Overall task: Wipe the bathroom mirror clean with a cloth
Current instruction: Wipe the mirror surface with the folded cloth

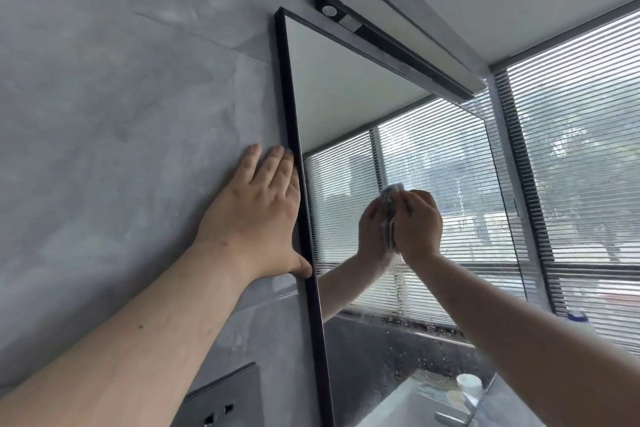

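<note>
Big grey wall (pixel 104 115) left of the black-framed mirror (pixel 346 87), lamp (pixel 398 35) mounted just above the mirror. The left hand (pixel 256 215) is spread flat on the wall, fingers straight, its edge right up against the mirror's left frame. The right hand (pixel 417 222) is about mid-mirror, fingers curled on the cloth (pixel 393 190), which is squashed between palm and glass and pokes out past the fingertips

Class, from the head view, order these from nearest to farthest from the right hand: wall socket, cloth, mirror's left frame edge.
1. cloth, gripped in the right hand itself.
2. left frame edge, off to its left.
3. wall socket, far lower left.
</note>
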{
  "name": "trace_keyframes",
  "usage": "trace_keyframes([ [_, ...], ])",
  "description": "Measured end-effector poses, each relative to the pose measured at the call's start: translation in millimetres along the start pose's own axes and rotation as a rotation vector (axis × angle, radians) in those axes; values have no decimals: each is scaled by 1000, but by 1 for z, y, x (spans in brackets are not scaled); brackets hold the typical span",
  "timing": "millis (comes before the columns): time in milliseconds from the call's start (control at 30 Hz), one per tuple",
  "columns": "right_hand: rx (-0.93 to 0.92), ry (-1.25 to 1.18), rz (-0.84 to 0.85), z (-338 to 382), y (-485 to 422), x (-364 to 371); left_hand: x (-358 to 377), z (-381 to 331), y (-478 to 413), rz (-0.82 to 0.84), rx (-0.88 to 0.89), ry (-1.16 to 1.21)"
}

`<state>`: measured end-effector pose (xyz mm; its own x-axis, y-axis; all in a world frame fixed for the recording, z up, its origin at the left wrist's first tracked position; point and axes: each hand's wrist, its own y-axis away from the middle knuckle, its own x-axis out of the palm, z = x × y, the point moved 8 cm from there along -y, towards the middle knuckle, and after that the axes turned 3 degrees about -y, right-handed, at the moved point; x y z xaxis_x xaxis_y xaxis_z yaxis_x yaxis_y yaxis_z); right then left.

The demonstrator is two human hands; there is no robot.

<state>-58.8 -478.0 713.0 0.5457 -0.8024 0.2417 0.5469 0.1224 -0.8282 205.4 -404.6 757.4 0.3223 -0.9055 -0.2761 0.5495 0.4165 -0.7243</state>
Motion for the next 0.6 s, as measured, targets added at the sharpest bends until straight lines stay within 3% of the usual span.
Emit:
trace_keyframes([
  [167, 0, -45, -44, -4, 11, 2, -2, 0, 1, -19, 4, 8],
  [300, -103, -135, 45, 18, 63, 4, -3, 0, 1, -16, 3, 7],
  [500, -532, -161, 200, 62, 176, 5, -5, 0, 2, -3, 4, 0],
  [600, -626, -149, 251, 67, 188, 1, -5, 0, 3, 4, 3, 2],
])
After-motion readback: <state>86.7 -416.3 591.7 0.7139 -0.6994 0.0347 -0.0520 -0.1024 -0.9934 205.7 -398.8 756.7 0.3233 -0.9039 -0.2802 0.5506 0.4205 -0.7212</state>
